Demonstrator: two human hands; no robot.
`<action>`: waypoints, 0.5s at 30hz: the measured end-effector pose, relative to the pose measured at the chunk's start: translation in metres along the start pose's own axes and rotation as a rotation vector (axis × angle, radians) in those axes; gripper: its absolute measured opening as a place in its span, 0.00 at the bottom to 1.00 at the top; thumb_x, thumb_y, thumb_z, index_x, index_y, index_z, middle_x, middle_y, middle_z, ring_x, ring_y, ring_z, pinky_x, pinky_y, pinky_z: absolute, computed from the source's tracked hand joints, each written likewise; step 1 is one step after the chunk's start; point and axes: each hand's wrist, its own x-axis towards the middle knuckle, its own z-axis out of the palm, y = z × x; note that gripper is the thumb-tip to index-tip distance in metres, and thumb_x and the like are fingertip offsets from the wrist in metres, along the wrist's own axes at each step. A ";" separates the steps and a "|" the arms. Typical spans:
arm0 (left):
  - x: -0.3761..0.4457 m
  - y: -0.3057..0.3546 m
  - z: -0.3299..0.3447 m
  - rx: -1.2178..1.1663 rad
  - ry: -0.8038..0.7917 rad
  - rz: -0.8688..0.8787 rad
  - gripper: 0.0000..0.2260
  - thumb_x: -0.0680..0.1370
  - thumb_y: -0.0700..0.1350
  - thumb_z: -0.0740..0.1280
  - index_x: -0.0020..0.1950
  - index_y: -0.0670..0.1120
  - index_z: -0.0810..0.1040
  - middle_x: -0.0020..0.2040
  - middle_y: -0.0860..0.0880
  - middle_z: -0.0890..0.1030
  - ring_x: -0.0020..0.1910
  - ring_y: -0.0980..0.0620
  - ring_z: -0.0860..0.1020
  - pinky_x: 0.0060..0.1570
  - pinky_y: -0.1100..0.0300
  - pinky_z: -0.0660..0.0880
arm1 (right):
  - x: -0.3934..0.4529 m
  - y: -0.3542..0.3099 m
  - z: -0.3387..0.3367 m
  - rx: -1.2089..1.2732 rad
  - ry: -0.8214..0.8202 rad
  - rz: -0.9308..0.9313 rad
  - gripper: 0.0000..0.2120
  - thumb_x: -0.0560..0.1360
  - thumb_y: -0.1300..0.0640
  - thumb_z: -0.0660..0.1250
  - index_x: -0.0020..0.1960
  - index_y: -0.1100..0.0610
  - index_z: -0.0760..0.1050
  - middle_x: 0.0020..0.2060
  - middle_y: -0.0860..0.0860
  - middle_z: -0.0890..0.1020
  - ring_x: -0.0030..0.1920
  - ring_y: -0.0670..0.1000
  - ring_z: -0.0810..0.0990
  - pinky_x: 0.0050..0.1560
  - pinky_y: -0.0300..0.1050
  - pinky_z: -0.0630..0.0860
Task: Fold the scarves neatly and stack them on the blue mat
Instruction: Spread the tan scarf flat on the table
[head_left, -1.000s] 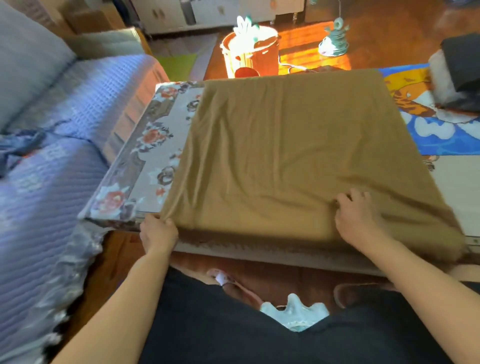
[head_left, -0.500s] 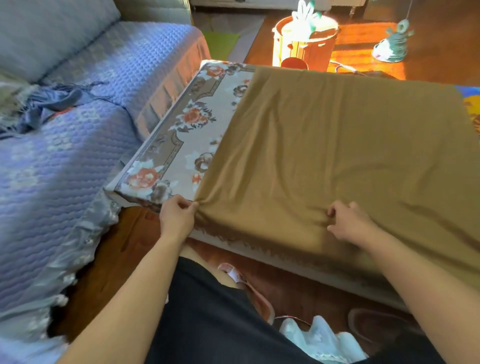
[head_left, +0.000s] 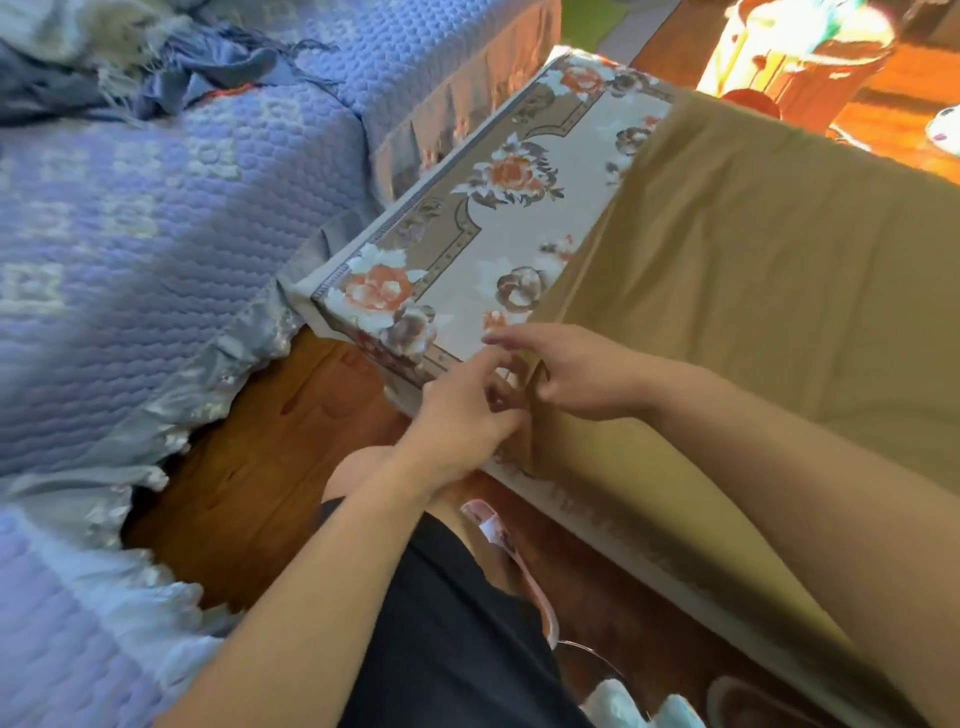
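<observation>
Left of the scarf (head_left: 753, 249), a quilted sofa (head_left: 156, 218).

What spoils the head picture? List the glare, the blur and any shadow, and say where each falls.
Head view: sunlight blows out the orange bucket and the floor at top right; motion blur smears the left hand, the right hand and the fingers at the brown scarf's near corner; the purple sofa cover lies in dim bluish shade with a brighter band; wide-angle tilt skews the floral table.
</observation>
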 end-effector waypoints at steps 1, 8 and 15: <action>0.000 -0.004 0.001 0.047 -0.007 -0.012 0.15 0.75 0.48 0.75 0.58 0.57 0.75 0.43 0.56 0.81 0.42 0.57 0.79 0.49 0.59 0.75 | 0.003 0.001 0.000 -0.045 -0.037 -0.004 0.29 0.70 0.69 0.64 0.69 0.51 0.74 0.63 0.50 0.80 0.65 0.52 0.76 0.63 0.48 0.74; 0.000 -0.016 -0.008 0.510 -0.249 -0.161 0.08 0.79 0.54 0.71 0.47 0.50 0.80 0.41 0.55 0.81 0.45 0.50 0.80 0.52 0.53 0.69 | -0.001 0.023 0.002 -0.347 -0.107 -0.058 0.07 0.76 0.57 0.70 0.52 0.51 0.84 0.39 0.40 0.72 0.44 0.48 0.74 0.47 0.45 0.73; 0.003 -0.024 -0.018 0.174 0.026 -0.217 0.09 0.82 0.51 0.67 0.45 0.49 0.80 0.40 0.49 0.81 0.37 0.51 0.78 0.37 0.56 0.73 | 0.020 0.021 0.001 -0.288 0.097 0.008 0.00 0.79 0.54 0.66 0.50 0.50 0.76 0.45 0.48 0.80 0.47 0.52 0.77 0.43 0.46 0.69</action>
